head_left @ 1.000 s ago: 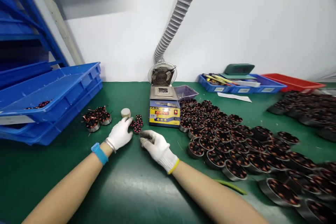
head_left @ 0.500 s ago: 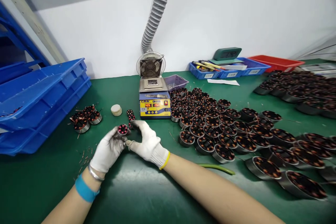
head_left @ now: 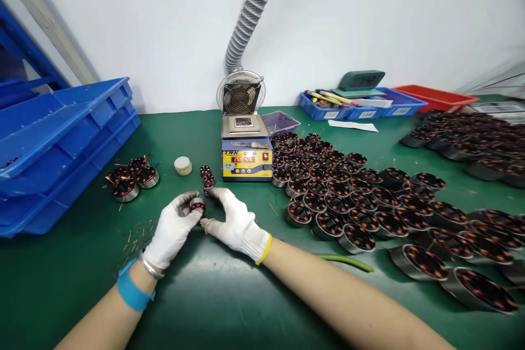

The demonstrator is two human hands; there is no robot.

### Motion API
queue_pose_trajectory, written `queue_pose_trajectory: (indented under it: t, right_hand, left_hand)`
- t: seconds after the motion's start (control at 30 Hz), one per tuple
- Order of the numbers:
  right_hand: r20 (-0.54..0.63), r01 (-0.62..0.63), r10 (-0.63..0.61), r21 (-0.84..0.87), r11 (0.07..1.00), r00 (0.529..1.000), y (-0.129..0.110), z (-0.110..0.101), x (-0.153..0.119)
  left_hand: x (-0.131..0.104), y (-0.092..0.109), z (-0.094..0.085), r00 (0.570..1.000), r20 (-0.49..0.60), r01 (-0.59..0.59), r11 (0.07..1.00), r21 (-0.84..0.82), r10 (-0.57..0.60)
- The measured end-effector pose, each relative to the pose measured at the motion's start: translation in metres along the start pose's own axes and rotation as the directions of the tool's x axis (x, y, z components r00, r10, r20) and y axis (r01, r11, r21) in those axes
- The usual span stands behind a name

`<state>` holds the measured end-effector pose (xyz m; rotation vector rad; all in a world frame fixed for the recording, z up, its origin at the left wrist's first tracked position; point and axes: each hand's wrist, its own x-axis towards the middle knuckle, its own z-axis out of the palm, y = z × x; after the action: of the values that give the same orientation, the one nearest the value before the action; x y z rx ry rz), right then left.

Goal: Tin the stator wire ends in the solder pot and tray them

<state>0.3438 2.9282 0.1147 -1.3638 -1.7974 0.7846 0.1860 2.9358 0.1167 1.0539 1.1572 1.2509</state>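
My left hand (head_left: 174,227), in a white glove with darkened fingertips, grips a small round motor stator (head_left: 197,205) with a metal rim and pinkish-red spots, now tilted on its side. Just right of it, my gloved right hand (head_left: 232,221) has its thumb and fingers apart. Its thumb tip is close to the held stator; whether they touch I cannot tell. Beyond the right fingertips, a short row of small stators (head_left: 209,179) lies on the green table (head_left: 197,295). Behind them sits a blue and yellow solder pot (head_left: 247,164) with lit red digits.
Many larger copper-wound stators (head_left: 337,205) cover the right side, and several (head_left: 126,190) sit at left near wire clippings (head_left: 137,240). A white round block (head_left: 182,165), blue crates (head_left: 77,147), a green tube (head_left: 346,261) and an exhaust hose (head_left: 254,11) are also around.
My left hand has turned the held stator from face-up onto its side. My right hand stays beside it, fingers apart. The view has shifted slightly.
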Motion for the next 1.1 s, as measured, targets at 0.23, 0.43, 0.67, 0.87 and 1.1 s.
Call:
queue_pose_trajectory:
  t: [0.23,0.43,0.67,0.87,1.1]
  right_hand:
    - [0.004,0.212,-0.212,0.021,0.977,0.977,0.002,-0.002,-0.005]
    - [0.104,0.322,-0.312,-0.108,0.940,0.944,0.008,0.000,-0.004]
    - [0.029,0.275,-0.275,-0.009,0.961,0.961,0.006,0.002,-0.004]
    - [-0.154,0.318,-0.303,0.083,0.944,0.940,0.006,0.003,-0.002]
    - [-0.019,0.130,-0.129,0.083,0.988,0.991,0.008,-0.003,0.000]
  left_hand:
    - [-0.003,-0.005,0.000,0.971,0.043,-0.231,0.876,0.423,0.236]
    - [-0.007,-0.005,-0.003,0.933,0.142,-0.338,0.670,0.660,0.331]
    - [-0.011,-0.005,-0.001,0.967,0.068,-0.238,0.769,0.593,0.247]
    - [-0.005,-0.011,-0.002,0.989,0.102,-0.134,0.916,0.379,0.103]
    - [-0.003,-0.005,-0.008,0.956,0.117,-0.271,0.660,0.701,0.268]
